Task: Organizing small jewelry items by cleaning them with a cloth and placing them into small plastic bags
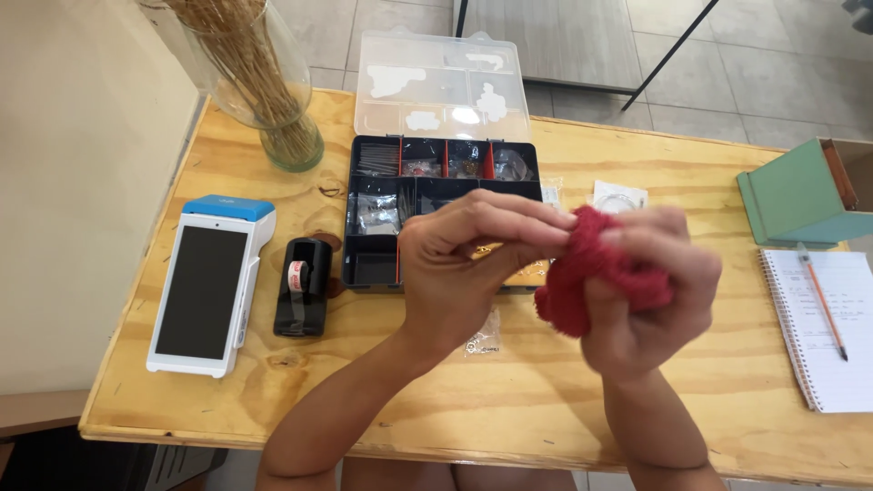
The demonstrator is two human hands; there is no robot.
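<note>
The right hand (647, 291) is bunched around a red cloth (596, 268) above the wooden table (546, 400); the left hand (464, 264) pinches something small and gold against it, seemingly mid-rub; the compartment box (377, 232) behind stands open.

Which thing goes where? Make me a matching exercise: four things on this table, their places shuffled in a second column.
Things:
1. glass vase
2. pencil
3. tape dispenser
4. red cloth

Places:
A. on the spiral notebook
B. far left corner of the table
C. in the right hand
D. between the white handheld terminal and the black organiser box

Pairs: 1-B, 2-A, 3-D, 4-C
</note>
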